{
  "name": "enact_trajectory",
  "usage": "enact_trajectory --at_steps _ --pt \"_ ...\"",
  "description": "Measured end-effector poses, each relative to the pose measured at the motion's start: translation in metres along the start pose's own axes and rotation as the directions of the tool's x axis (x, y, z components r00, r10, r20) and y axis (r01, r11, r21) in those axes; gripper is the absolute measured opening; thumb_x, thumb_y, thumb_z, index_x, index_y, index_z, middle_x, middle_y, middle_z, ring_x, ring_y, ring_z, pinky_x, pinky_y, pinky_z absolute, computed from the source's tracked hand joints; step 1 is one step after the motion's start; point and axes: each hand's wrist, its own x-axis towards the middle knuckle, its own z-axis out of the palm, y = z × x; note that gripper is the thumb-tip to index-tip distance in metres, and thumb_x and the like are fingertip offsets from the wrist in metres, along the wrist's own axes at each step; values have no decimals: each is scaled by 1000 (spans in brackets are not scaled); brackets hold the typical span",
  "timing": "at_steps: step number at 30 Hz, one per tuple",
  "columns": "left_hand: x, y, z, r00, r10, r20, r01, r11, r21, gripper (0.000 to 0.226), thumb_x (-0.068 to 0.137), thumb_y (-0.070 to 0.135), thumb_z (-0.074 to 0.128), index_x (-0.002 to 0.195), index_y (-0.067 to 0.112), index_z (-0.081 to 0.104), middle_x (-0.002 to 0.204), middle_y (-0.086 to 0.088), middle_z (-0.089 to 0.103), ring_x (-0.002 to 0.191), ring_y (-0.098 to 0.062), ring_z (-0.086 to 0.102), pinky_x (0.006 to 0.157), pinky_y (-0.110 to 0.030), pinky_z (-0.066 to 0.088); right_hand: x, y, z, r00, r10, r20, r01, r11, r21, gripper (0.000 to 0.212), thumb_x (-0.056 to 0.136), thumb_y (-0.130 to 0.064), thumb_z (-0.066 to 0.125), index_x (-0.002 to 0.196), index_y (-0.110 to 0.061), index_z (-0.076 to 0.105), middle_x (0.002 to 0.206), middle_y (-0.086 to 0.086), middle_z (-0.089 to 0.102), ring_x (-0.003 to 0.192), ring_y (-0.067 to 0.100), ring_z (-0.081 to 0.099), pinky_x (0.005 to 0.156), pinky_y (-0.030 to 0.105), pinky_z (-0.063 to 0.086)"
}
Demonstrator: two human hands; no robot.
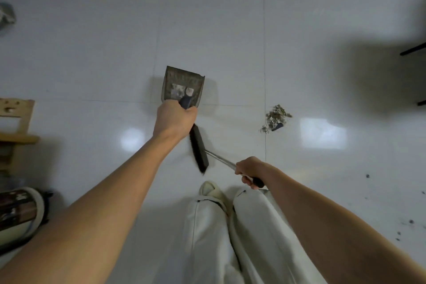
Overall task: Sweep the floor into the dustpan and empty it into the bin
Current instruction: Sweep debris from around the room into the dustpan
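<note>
left hand point(174, 117) gripping dustpan point(182, 84) handle, pan held ready left of debris pile point(276, 119); right hand point(250, 171) clasping broom point(200, 151) handle, bristles between, poised for sweeping.

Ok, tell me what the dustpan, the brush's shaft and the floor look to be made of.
Dustpan: seemingly sheet metal, dull grey and grimy, with thin straight edges; painted plastic can't be ruled out.
Brush's shaft: apparently bare metal, thin and silvery with a bright glint, ending in a dark grip held by the right hand.
Floor: likely glazed ceramic tile, white and glossy, with thin joint lines and mirrored lamp reflections.
</note>
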Motion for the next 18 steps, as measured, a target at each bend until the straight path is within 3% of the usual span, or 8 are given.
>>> enact_trajectory --at_steps 3,7,12,18 --pt "-3 2 0 1000 -1 30 0 1000 24 25 84 14 51 62 12 40 56 -2 41 44 -17 38 40 -18 28 -6 17 -11 998 49 -36 -51 997 -56 15 94 -19 49 91 -4 50 53 9 46 44 20 38 47 28 33" --pt "-10 12 7 997 23 74 -22 1000 -18 24 85 15 52 63 12 45 57 -1 44 44 -17 40 43 -21 32 -19 37 -28 986 65 -152 -74 996 -51 15 94 -14 51 83 -4 46 34 6 44 33 17 36 42 21 31" --pt "-22 34 31 986 64 155 -69 997 22 27 87 20 56 63 11 47 59 -4 47 46 -20 42 49 -24 34 -26 62 -65 955 63 -290 -73 997 -24 8 92 -8 53 96 -2 55 55 10 47 40 18 39 41 18 32" --pt "-45 63 77 973 51 223 -72 993 89 21 81 19 56 66 11 44 60 -4 44 48 -22 38 51 -28 33 -26 94 -116 920 22 -392 -30 999 -15 28 91 -7 48 111 4 64 58 11 53 50 23 48 46 24 37"
